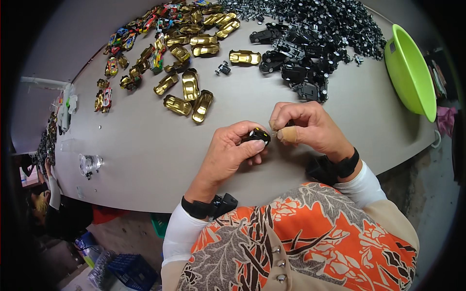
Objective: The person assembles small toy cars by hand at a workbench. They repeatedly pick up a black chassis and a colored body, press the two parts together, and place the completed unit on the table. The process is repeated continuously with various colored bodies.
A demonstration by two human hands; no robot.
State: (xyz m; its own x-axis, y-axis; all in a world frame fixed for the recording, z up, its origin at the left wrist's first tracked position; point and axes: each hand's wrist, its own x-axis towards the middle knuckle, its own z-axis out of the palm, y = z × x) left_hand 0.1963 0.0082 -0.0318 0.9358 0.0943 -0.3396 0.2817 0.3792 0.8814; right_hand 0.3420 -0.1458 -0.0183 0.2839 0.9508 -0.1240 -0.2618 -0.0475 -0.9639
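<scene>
Close in front of me, my left hand (pixel 233 148) is closed round a small black toy car (pixel 259 137), with a bit of yellow showing on it. My right hand (pixel 309 127) is just to its right, thumb and forefinger pinched together and wrapped in tan tape. Something small and dark is partly hidden in that pinch; I cannot make out what it is. A little gap separates the right fingertips from the car. Beyond my hands lie several gold car bodies (pixel 191 85) and one lone wheel piece (pixel 223 68).
Black car chassis (pixel 297 72) are heaped at the far right, with a big pile of wheel pieces (pixel 349 22) behind. Multicoloured cars (pixel 128 41) lie far left. A lime-green basin (pixel 410 72) stands tilted at right. A clear cup (pixel 88 164) is on the left; another person's arm (pixel 53 189) shows beyond.
</scene>
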